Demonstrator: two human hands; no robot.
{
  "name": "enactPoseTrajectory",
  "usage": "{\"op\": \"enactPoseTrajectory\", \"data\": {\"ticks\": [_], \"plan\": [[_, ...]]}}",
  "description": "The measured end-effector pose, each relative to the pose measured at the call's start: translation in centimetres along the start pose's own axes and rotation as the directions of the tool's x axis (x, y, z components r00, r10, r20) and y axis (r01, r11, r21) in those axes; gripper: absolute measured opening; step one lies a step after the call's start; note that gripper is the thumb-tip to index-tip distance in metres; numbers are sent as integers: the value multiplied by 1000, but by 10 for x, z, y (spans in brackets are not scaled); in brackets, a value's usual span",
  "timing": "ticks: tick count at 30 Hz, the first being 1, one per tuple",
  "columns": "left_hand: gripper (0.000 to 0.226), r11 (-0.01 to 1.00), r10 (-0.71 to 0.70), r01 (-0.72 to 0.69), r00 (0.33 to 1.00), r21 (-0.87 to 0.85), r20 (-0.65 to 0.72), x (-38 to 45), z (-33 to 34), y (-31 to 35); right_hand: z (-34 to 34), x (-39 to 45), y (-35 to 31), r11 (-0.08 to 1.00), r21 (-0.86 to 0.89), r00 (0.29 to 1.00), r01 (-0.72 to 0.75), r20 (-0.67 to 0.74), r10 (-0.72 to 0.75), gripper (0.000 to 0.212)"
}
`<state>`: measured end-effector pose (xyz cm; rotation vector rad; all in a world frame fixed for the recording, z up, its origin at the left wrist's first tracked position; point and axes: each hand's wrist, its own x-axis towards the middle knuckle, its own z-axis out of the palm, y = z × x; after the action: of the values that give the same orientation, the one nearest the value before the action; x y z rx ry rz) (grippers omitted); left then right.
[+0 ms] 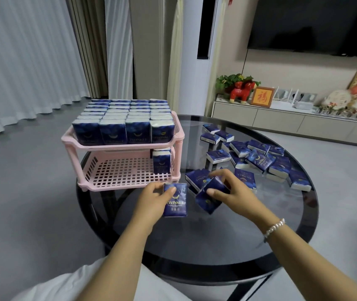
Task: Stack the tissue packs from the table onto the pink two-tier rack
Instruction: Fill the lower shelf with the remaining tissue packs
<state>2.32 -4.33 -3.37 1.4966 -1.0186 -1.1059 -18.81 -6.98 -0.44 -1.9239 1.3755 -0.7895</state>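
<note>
The pink two-tier rack (127, 186) stands on the left part of the round dark glass table (195, 246). Its top tier is filled with upright blue tissue packs (112, 131). One upright pack (161, 161) stands at the right end of the lower tier. My left hand (151, 198) holds a blue tissue pack (175, 203) upright just in front of the rack. My right hand (234, 190) grips another blue pack (209, 202), tilted above the table. Several loose packs (258, 158) lie scattered on the table's right half.
A white TV cabinet (282, 118) with a red figurine, plant and framed picture runs along the back right wall. Curtains hang at the back left. The table stands on grey floor, and part of my white clothing shows at the bottom.
</note>
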Motion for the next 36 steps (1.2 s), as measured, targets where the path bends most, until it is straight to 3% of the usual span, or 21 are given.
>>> {"op": "enactPoseTrajectory", "data": {"ticks": [3, 6, 9, 12, 15, 18, 23, 26, 27, 31, 36], "plan": [[19, 989, -57, 56, 998, -135, -3, -2, -2, 1, 17, -6, -6, 925, 375, 995, -62, -51, 87, 23], [11, 984, -62, 63, 998, -167, 15, -7, 0, 4, 35, -7, -11, 732, 659, 956, -175, -65, 287, 8], [14, 969, -70, 81, 996, -233, 55, -12, 5, 6, 55, -7, -17, 567, 804, 920, -177, -69, 386, 13], [23, 903, -103, 146, 987, -404, 127, -15, 11, 9, 73, -9, -27, 557, 821, 903, -126, -137, 407, 17], [37, 834, -74, 174, 975, -523, 208, -17, 11, 11, 85, -9, -33, 626, 769, 883, -131, -197, 426, 22], [47, 878, -41, 123, 982, -462, 184, -18, 11, 8, 88, -9, -37, 674, 729, 887, -115, -229, 400, 24], [30, 927, -46, 77, 995, -367, 92, -13, 9, 2, 82, -4, -27, 770, 632, 915, -85, -257, 312, 23], [25, 958, -33, 38, 999, -285, 20, -9, 7, -1, 68, 9, -6, 942, 325, 851, -82, -469, 236, 9], [24, 961, -31, 34, 999, -273, 15, -8, 7, -2, 63, 14, 1, 973, 182, 842, -139, -495, 213, 16], [25, 966, -36, 34, 999, -255, -3, -7, 7, -3, 54, 28, 15, 912, -187, 867, -365, -424, 261, 49], [29, 967, -34, 24, 999, -253, -37, -9, 5, 0, 56, 34, 16, 865, -257, 868, -432, -379, 321, 55]]}}
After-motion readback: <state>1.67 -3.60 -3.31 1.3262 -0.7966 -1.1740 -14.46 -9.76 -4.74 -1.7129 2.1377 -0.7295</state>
